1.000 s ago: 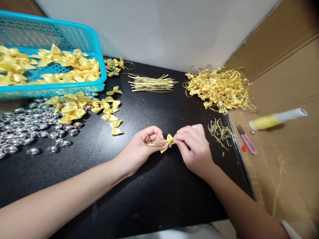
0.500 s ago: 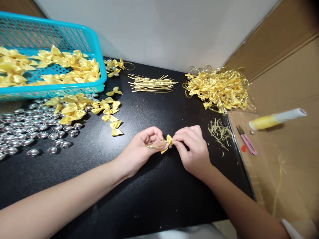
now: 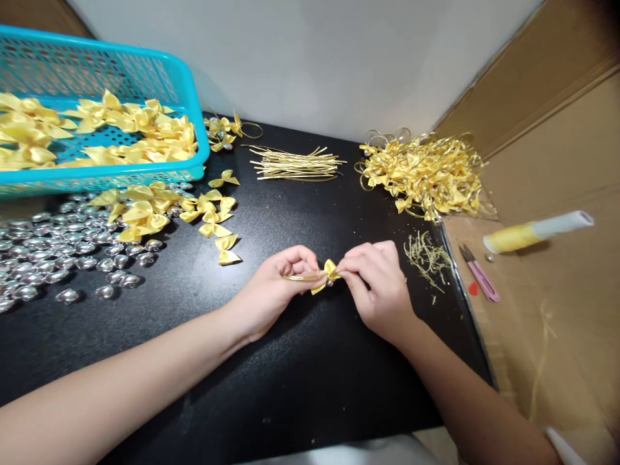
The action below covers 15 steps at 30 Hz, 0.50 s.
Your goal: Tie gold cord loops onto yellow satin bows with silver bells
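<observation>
Over the middle of the black surface (image 3: 300, 381), the left hand (image 3: 271, 290) and the right hand (image 3: 380, 287) meet, fingers of both pinched on a small yellow bow (image 3: 325, 276) with a gold loop (image 3: 299, 278) trailing toward nine o'clock. Loose bows (image 3: 159, 213) lie at ten o'clock, a finished pile (image 3: 426, 174) at one o'clock.

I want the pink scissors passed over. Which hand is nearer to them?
The right hand. It is just left of the pink scissors, across the table edge. The left hand is farther left, beyond the yellow bow both hands pinch.
</observation>
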Each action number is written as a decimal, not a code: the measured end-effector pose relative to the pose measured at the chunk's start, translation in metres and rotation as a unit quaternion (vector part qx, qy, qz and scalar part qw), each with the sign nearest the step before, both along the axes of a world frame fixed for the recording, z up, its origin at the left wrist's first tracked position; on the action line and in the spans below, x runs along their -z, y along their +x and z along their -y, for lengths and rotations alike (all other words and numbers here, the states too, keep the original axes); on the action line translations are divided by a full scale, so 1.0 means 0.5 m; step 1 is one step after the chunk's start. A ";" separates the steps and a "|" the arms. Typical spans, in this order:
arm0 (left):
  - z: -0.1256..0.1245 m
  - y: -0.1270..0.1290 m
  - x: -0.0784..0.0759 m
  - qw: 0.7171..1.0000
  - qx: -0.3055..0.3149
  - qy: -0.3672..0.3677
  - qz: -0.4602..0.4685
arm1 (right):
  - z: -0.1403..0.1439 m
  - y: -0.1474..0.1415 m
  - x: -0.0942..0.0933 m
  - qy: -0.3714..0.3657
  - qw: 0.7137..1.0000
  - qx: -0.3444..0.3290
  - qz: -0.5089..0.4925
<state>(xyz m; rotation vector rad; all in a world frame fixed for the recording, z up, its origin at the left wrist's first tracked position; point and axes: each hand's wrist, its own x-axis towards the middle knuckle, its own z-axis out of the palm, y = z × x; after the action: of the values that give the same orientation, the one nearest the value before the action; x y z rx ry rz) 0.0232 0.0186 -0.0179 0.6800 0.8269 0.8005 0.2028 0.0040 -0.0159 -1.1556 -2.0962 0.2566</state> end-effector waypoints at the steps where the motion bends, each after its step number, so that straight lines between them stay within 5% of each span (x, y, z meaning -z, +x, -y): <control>1: 0.000 0.000 0.000 1.000 0.000 -0.002 -0.003 | 0.000 0.002 0.000 -0.002 1.000 0.000 0.004; 15: 0.001 -0.004 0.005 1.000 -0.008 -0.005 -0.014 | 0.003 -0.001 0.005 -0.018 1.000 0.005 -0.009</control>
<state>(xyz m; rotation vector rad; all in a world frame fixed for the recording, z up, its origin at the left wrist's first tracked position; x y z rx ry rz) 0.0210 0.0182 -0.0203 0.6779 0.8614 0.8015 0.2024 0.0024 -0.0186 -1.1819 -2.0773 0.3001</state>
